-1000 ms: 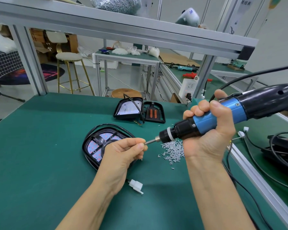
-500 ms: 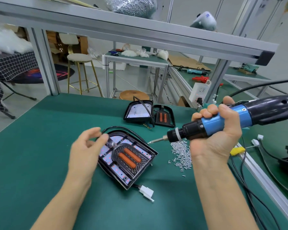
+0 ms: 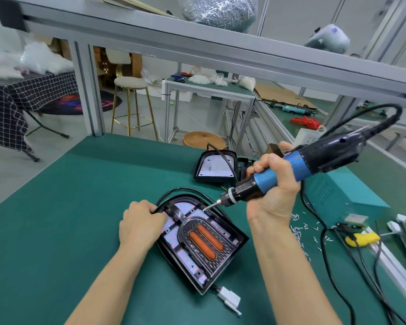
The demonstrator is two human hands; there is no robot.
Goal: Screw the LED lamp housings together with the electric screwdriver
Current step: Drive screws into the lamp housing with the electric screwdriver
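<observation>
Bright, even, diffuse light fills the scene, with only faint soft shadows under the forearms on the dark green matte worktop (image 3: 56, 207). Wide-angle distortion bows the grey aluminium frame beam (image 3: 197, 46) and stretches the edges. Slight motion softness blurs the background, and glare whitens the far left.

A: What has the left hand (image 3: 141, 225) done since the earlier frames?
B: It was open above the lamp housing (image 3: 201, 245); it now grips the housing's left edge, fingers curled over the rim.

A: And the electric screwdriver (image 3: 288, 170)?
B: The right hand (image 3: 273, 184) has tilted it downward. The bit tip, previously clear of the housing, now meets the upper right of the housing's face.
</observation>
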